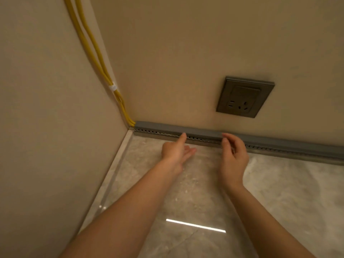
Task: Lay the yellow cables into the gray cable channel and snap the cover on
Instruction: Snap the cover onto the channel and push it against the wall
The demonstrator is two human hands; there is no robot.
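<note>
A gray cable channel [202, 134] runs along the foot of the back wall, from the corner off to the right, with its cover on top and a row of small slots along its lower edge. Yellow cables [89, 43] come down the left wall, are bound by a white tie [113, 87], and enter the channel's left end at the corner. My left hand [176, 149] has its forefinger tip on the channel's front edge, the other fingers loose. My right hand [233, 151] touches the channel with fingertips and thumb a little further right.
A dark gray wall socket [244, 96] sits on the back wall above the channel. Glossy gray marble floor [186, 202] lies below, with a pale skirting strip [113, 174] along the left wall.
</note>
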